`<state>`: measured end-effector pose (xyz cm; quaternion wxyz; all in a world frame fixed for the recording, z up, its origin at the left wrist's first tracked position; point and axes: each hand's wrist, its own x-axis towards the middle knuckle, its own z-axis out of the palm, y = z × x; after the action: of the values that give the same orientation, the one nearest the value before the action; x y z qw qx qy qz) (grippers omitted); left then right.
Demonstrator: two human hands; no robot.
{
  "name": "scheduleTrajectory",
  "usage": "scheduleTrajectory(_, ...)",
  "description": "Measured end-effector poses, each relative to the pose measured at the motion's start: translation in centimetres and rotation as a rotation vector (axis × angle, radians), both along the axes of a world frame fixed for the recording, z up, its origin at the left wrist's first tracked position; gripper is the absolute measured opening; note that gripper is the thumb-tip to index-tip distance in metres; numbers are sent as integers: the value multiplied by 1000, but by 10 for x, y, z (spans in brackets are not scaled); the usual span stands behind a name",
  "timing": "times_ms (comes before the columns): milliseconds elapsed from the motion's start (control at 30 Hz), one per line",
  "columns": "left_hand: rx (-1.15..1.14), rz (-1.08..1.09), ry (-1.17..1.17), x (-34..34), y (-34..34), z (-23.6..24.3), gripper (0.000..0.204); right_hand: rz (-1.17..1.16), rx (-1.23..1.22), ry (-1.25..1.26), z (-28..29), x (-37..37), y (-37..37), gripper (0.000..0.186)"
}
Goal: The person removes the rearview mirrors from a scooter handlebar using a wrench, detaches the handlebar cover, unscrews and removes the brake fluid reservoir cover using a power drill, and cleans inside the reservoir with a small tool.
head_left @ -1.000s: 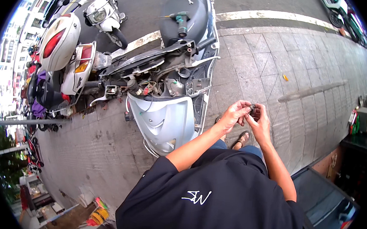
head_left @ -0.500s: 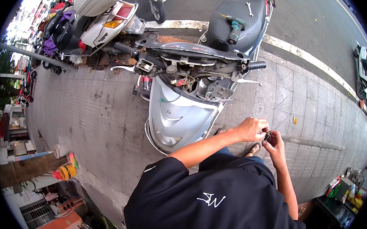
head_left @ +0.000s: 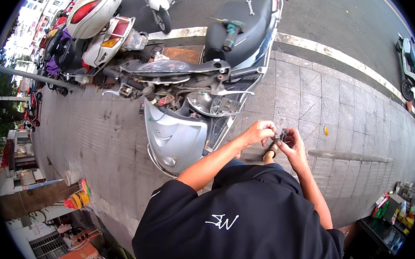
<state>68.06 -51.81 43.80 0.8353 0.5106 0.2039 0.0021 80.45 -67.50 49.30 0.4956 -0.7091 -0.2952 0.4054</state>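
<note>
My right hand [head_left: 294, 146] pinches a small dark part [head_left: 283, 134] between thumb and fingers, in front of my body. What kind of part it is cannot be made out. Close to its left side is my left hand [head_left: 259, 133], fingers curled and fingertips pinched together. Anything between those fingertips is too small to name. Beyond my hands and to the left stands a grey scooter [head_left: 173, 139], its handlebar cover opened up so that wires and fittings show. A teal cordless drill [head_left: 231, 35] and an open-ended wrench [head_left: 250, 7] lie on its black seat.
White scooters [head_left: 100, 51] are parked at the far left, and another scooter [head_left: 410, 70] stands at the far right. A kerb line [head_left: 335, 54] runs between pavement and road. At the lower right is a dark bench [head_left: 381, 235] with bottles and tools.
The scooter and both hands now appear farther left in view. My hands have drawn slightly apart, with the dark part staying in the right one.
</note>
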Motion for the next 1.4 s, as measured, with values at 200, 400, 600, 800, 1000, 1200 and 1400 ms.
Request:
scheduleTrajectory(200,-508,136,-135,54,-9,-20,12,-145,37,-12,-13,102,-34,47)
scheduleTrajectory(400,-630,345,-318,137,-4,-38,14,-191,-49,-16,-33,167,-79,46)
scheduleTrajectory(600,-778,673,-134,195,35,-114,19,-292,-142,22,-45,199,-97,42)
scheduleTrajectory(800,-789,1115,328,191,116,-258,31,-335,-272,68,-59,218,-96,39)
scheduleTrajectory(1000,-733,1291,341,206,183,-356,33,-454,-494,146,-73,233,-100,34)
scheduleTrajectory(1200,-784,1464,405,242,229,-411,49,-490,-667,273,-78,243,-69,36)
scheduleTrajectory(1400,-810,1515,484,248,254,-443,53,-483,-737,277,-89,264,-27,32)
